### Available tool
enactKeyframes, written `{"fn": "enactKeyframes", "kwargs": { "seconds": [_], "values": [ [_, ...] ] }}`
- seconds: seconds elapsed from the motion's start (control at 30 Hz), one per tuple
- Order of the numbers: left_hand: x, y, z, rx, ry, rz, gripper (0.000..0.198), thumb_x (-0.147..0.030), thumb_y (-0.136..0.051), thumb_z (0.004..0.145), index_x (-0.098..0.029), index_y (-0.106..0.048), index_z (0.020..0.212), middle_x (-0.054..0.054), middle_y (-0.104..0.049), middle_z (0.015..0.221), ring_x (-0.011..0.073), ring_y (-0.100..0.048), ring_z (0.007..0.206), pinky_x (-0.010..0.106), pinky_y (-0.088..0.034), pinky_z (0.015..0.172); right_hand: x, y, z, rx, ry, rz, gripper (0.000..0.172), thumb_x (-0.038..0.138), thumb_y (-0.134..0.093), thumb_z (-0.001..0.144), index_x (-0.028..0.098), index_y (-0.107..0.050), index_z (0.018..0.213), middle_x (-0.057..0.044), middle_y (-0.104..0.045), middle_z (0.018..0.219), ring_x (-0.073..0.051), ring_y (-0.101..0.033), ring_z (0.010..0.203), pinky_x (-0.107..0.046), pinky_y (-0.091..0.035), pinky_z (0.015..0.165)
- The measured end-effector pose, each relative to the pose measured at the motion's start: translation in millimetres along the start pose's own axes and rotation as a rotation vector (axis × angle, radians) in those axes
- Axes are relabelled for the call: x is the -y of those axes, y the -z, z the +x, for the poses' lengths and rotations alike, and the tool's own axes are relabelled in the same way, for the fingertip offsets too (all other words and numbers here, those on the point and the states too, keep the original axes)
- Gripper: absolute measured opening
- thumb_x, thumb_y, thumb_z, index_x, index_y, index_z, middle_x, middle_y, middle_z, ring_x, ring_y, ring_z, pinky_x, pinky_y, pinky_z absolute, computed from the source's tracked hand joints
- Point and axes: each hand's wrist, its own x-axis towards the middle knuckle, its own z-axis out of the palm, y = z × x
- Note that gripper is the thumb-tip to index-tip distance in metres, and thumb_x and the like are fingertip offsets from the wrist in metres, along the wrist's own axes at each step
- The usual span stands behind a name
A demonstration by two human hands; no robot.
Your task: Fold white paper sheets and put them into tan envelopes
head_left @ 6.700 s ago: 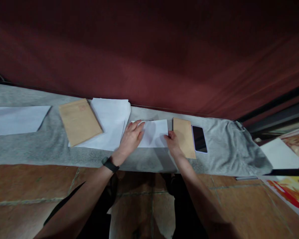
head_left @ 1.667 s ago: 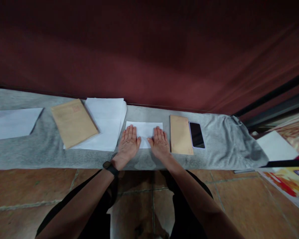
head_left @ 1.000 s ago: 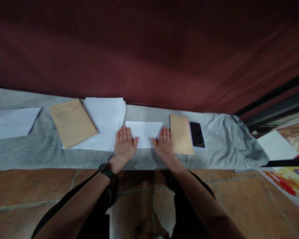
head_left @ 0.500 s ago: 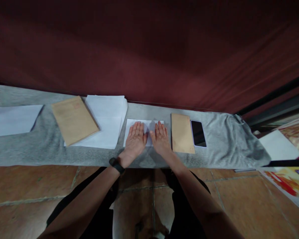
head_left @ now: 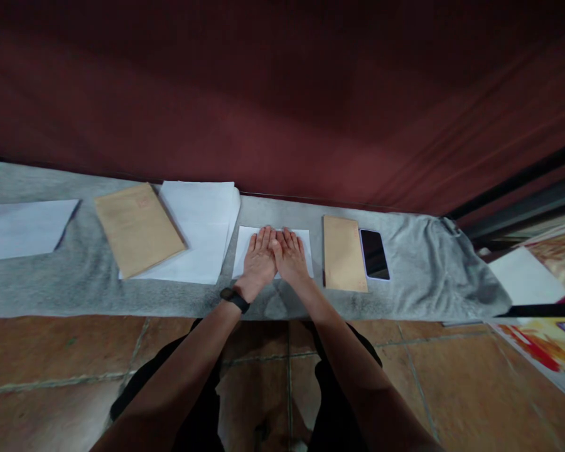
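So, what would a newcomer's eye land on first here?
The left hand and right hand lie flat, side by side, on a white sheet midway along the grey cloth. To their right lie a small brown envelope and a dark phone; a deep red curtain fills the top.

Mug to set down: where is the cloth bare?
Bare cloth lies right of the phone, and between the far-left sheet and the large envelope. Crowded from that envelope to the phone, where left hand and right hand press a small sheet.

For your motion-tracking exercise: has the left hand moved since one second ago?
Yes. The left hand slid right, toward the small brown envelope, meeting the right hand.
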Motion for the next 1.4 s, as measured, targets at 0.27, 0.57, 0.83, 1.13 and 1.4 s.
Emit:
{"fn": "enactKeyframes", "kwargs": {
  "seconds": [0.27, 0.57, 0.83, 1.13, 1.4],
  "values": [
    [18.4, 2.2, -4.4, -0.058, 0.1, 0.056, 0.063, -0.032, -0.028, 0.103, -0.001, -0.035, 0.156, 0.02, -0.031, 0.166, 0.0273, -0.024, 0.156, 0.044, -0.018, 0.128, -20.7, -11.8, -3.8, -0.151, 0.021, -0.129, 0.064, 0.046, -0.028, 0.11, 0.005, -0.035, 0.158, -0.017, -0.032, 0.165, -0.029, -0.03, 0.154, -0.048, -0.019, 0.126],
    [28.8, 0.8, -12.6, -0.115, 0.126, 0.033, 0.066, -0.036, -0.029, 0.103, 0.004, -0.033, 0.155, 0.024, -0.031, 0.164, 0.0327, -0.026, 0.155, 0.049, -0.021, 0.127, -36.4, -16.1, -7.6, -0.271, 0.002, -0.217, 0.068, 0.05, -0.033, 0.108, 0.001, -0.038, 0.155, -0.022, -0.039, 0.161, -0.032, -0.039, 0.149, -0.05, -0.028, 0.123],
    [32.4, 2.9, -19.0, -0.114, 0.145, 0.007, 0.07, -0.04, -0.028, 0.103, 0.006, -0.032, 0.155, 0.027, -0.029, 0.164, 0.0358, -0.026, 0.155, 0.051, -0.023, 0.126, -49.1, -18.3, -13.5, -0.317, -0.017, -0.258, 0.074, 0.053, -0.03, 0.108, -0.003, -0.035, 0.155, -0.027, -0.038, 0.16, -0.035, -0.04, 0.148, -0.052, -0.033, 0.12],
    [33.2, 2.4, -29.0, -0.147, 0.163, -0.013, 0.077, -0.049, -0.03, 0.102, 0.007, -0.032, 0.154, 0.029, -0.028, 0.164, 0.0369, -0.024, 0.156, 0.054, -0.022, 0.126, -53.4, -12.6, -27.5, -0.335, -0.005, -0.256, 0.079, 0.056, -0.023, 0.107, -0.006, -0.031, 0.156, -0.03, -0.036, 0.16, -0.036, -0.036, 0.15, -0.055, -0.032, 0.12],
    [33.8, 2.4, -40.6, -0.174, 0.197, -0.03, 0.083, -0.055, -0.033, 0.101, 0.006, -0.029, 0.155, 0.031, -0.03, 0.163, 0.0377, -0.022, 0.156, 0.057, -0.02, 0.126, -51.6, -6.4, -39.0, -0.318, -0.033, -0.277, 0.081, 0.056, -0.025, 0.107, -0.008, -0.031, 0.155, -0.029, -0.03, 0.163, -0.037, -0.027, 0.154, -0.055, -0.025, 0.124]
  ]
}}
